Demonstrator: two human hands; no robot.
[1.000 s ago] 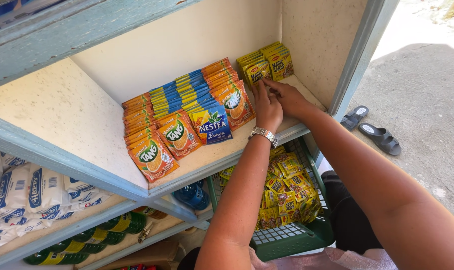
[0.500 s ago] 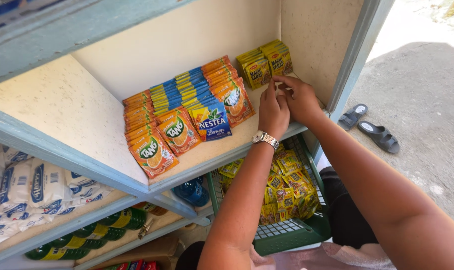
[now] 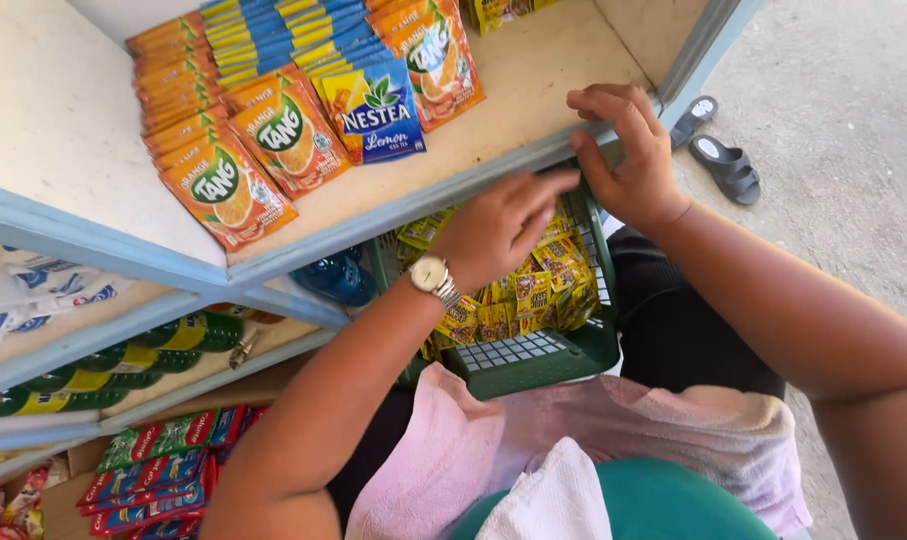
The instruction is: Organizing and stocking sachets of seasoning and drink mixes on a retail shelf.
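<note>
Head view shows my left hand [image 3: 499, 228] over the green basket [image 3: 544, 360], palm down with the fingers stretched out flat and close together, holding nothing that I can make out; its fingertips sit just under the front edge of the shelf [image 3: 444, 195]. My right hand [image 3: 624, 150] is higher and further right, curled loosely over that same edge near the corner, fingers bent, and I cannot tell whether anything small is pinched inside them. The yellow sachets [image 3: 519, 295] lie heaped in the basket directly beneath the left hand, so that hand is clearly the nearer one: the pile is straight down from its palm, while from the right hand it lies down and to the left, past the shelf lip. The sachets lie at mixed angles with no common long axis. Up on the shelf, the orange drink packets [image 3: 274, 140] and the blue tea packets [image 3: 374, 110] run in overlapping rows going back and left, well apart from both hands.
</note>
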